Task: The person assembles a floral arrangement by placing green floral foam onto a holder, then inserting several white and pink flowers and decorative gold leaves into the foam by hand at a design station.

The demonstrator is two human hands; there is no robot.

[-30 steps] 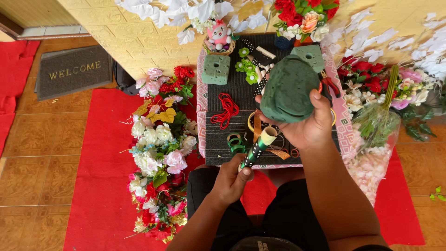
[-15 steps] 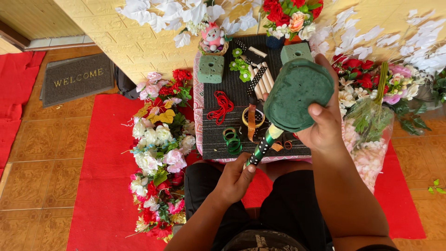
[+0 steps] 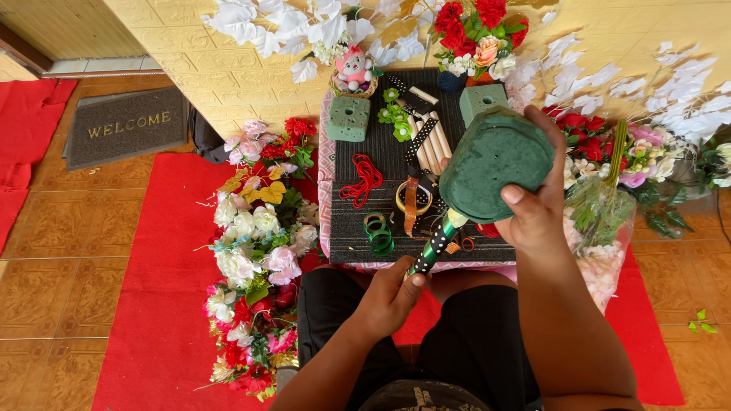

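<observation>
A red mat point(image 3: 152, 251) is covering most of the tiled floor, and a long heap of artificial flowers point(image 3: 255, 251) is lying on it to the person's left. A low desk point(image 3: 358, 228) with a dark ribbed top is standing in front of the person's knees, against the yellow wall. Compared with a second ago, the dark green foam dome point(image 3: 495, 164) is sitting higher and further to the right in the view, with its rounded side turning more toward the camera, which suggests the piece is being rotated on its handle for a look around rather than set down. The right hand point(image 3: 537, 205) is cupping the dome from the right, thumb pressing on its face and fingers wrapping over the top edge. The left hand point(image 3: 392, 297) is closing around the lower end of the polka-dot handle point(image 3: 432, 247), which is running up into the dome's underside above the near edge of the desk. Two green foam cubes are resting on the desk, one at the far left point(image 3: 348, 118) and one point(image 3: 482, 100) just behind the dome. One small doll in a basket point(image 3: 354, 70) is sitting at the far edge. One red cord bundle point(image 3: 365, 179) is lying near the middle, and one roll of green ribbon point(image 3: 378, 232) is lying near the front. Several pale sticks point(image 3: 426, 137) are lying together; their count is unclear since the dome is covering part of them.
</observation>
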